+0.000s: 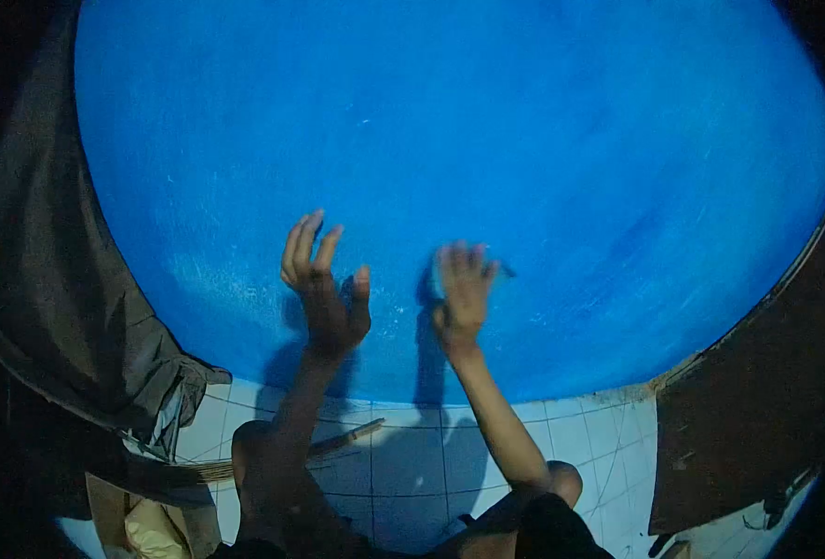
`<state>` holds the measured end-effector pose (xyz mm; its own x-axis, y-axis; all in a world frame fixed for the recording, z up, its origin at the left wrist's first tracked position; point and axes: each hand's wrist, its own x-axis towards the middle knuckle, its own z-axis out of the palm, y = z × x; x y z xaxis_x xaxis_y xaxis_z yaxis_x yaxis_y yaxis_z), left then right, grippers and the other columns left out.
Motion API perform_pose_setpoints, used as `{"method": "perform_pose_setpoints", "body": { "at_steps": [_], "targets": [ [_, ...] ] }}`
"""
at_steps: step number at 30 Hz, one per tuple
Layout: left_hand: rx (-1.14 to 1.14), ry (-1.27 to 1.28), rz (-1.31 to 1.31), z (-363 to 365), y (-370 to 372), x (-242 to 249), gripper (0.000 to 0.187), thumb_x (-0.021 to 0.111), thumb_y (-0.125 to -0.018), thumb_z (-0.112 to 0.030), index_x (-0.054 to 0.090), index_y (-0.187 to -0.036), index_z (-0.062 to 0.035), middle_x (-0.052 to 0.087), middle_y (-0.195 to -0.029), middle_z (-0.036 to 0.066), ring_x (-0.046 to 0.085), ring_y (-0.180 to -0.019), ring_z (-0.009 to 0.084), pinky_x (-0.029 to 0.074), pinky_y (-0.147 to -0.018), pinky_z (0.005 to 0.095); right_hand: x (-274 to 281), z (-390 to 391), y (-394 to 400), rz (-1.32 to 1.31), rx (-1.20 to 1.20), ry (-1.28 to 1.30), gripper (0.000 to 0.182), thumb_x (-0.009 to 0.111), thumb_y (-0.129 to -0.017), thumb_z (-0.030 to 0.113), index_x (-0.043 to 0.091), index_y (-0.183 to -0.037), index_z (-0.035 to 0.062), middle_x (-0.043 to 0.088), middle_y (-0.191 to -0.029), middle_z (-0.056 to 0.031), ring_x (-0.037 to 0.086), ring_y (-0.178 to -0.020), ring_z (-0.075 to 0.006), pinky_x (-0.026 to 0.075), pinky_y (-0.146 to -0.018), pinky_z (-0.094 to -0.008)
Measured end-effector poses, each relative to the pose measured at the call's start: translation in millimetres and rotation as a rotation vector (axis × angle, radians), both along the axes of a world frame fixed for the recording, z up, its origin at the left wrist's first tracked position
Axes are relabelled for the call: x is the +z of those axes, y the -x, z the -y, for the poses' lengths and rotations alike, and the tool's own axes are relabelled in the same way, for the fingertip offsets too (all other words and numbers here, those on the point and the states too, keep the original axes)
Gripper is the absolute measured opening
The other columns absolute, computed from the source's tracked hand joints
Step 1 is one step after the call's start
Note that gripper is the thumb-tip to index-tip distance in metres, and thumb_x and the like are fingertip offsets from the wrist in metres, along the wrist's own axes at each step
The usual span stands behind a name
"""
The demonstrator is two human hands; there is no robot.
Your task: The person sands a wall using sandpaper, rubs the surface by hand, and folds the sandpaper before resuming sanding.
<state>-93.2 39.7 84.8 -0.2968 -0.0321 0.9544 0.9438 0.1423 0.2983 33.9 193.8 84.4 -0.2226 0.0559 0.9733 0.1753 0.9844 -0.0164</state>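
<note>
This looks like a plain room in a home, dim and lit mostly from the front. A matte blue painted wall [487,140] fills most of the view and meets a floor of small square white ceramic tiles with grey grout lines [403,466]. A dark grey draped cloth [68,279] hangs at the left, bunched near the floor. A dark brown wooden panel [757,401] stands at the right. A thin wooden-handled broom [338,440] lies on the tiles.

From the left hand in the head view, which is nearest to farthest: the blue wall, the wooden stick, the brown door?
1. Big blue painted wall: under the left hand.
2. Thin wooden stick: below, on white tiles.
3. Dark brown door panel: far right.
</note>
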Motion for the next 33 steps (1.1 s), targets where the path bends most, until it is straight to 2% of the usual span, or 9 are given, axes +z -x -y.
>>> {"method": "perform_pose_setpoints", "body": {
  "at_steps": [3,10,14,18,22,24,27,30,33],
  "targets": [
    [-0.046,-0.055,0.013,-1,1,-2,0.049,0.050,-0.101,-0.034,0.045,-0.140,-0.0061,0.041,-0.150,0.020,0.035,-0.139,0.0399,0.022,-0.110,0.0560,-25,-17,1,0.551,0.131,-0.383,0.061,0.050,-0.088,-0.002,0.054,-0.145,0.0176,0.049,-0.153,-0.0073,0.041,-0.145,-0.0292,0.016,-0.121,-0.0594],
    [-0.073,-0.085,0.107,7,0,7,0.048,0.055,-0.098,-0.023,0.043,-0.139,-0.0013,0.042,-0.146,0.024,0.039,-0.135,0.0393,0.034,-0.108,0.0541,9,-29,-11,0.211,0.080,-0.123,0.060,0.051,-0.088,0.001,0.053,-0.146,0.0164,0.046,-0.155,-0.0069,0.039,-0.146,-0.0290,0.019,-0.120,-0.0574],
    [-0.055,-0.061,0.139,3,-5,5,0.047,0.057,-0.098,-0.018,0.042,-0.139,-0.0005,0.040,-0.146,0.023,0.040,-0.134,0.0373,0.041,-0.107,0.0489,32,-36,-27,0.518,0.104,-0.431,0.054,0.052,-0.092,0.007,0.054,-0.145,0.0168,0.048,-0.154,-0.0062,0.040,-0.145,-0.0270,0.024,-0.120,-0.0513],
    [-0.076,-0.104,0.149,3,-14,13,0.047,0.057,-0.097,-0.017,0.042,-0.139,-0.0006,0.041,-0.145,0.024,0.041,-0.132,0.0376,0.041,-0.106,0.0487,45,-25,-14,0.102,-0.067,-0.191,0.054,0.054,-0.091,0.008,0.055,-0.144,0.0165,0.049,-0.152,-0.0047,0.043,-0.143,-0.0228,0.024,-0.121,-0.0501],
    [-0.100,-0.063,0.146,-2,-16,7,0.049,0.057,-0.095,-0.015,0.041,-0.139,-0.0011,0.041,-0.143,0.024,0.042,-0.131,0.0380,0.041,-0.105,0.0487,26,-18,-13,0.656,0.173,-0.485,0.054,0.054,-0.092,0.009,0.052,-0.146,0.0130,0.047,-0.154,-0.0076,0.037,-0.147,-0.0280,0.018,-0.122,-0.0543],
    [-0.093,-0.063,0.141,2,-19,7,0.050,0.058,-0.095,-0.015,0.040,-0.140,-0.0012,0.041,-0.143,0.024,0.041,-0.131,0.0380,0.041,-0.105,0.0491,37,-36,-19,0.644,0.142,-0.548,0.053,0.054,-0.093,0.010,0.052,-0.146,0.0133,0.046,-0.155,-0.0073,0.038,-0.147,-0.0282,0.020,-0.122,-0.0535],
    [-0.135,-0.045,0.163,9,-24,10,0.051,0.058,-0.094,-0.015,0.039,-0.139,-0.0011,0.041,-0.143,0.023,0.041,-0.131,0.0389,0.039,-0.106,0.0510,39,-35,-11,0.107,-0.051,-0.307,0.051,0.054,-0.095,0.013,0.053,-0.145,0.0159,0.047,-0.155,-0.0019,0.040,-0.145,-0.0207,0.028,-0.120,-0.0483],
    [-0.096,0.011,0.069,5,-23,9,0.051,0.059,-0.093,-0.016,0.040,-0.138,-0.0013,0.042,-0.143,0.023,0.041,-0.130,0.0404,0.038,-0.106,0.0529,17,-20,-10,0.551,0.081,-0.491,0.049,0.054,-0.094,0.014,0.056,-0.144,0.0164,0.048,-0.153,-0.0018,0.041,-0.145,-0.0206,0.025,-0.121,-0.0486],
    [-0.091,0.010,-0.017,1,-16,2,0.051,0.058,-0.094,-0.016,0.039,-0.138,-0.0016,0.040,-0.145,0.024,0.038,-0.134,0.0424,0.036,-0.108,0.0551,29,-28,-18,0.541,0.060,-0.485,0.049,0.054,-0.093,0.012,0.057,-0.142,0.0168,0.050,-0.152,-0.0016,0.041,-0.144,-0.0204,0.023,-0.122,-0.0486]
  ]
}}
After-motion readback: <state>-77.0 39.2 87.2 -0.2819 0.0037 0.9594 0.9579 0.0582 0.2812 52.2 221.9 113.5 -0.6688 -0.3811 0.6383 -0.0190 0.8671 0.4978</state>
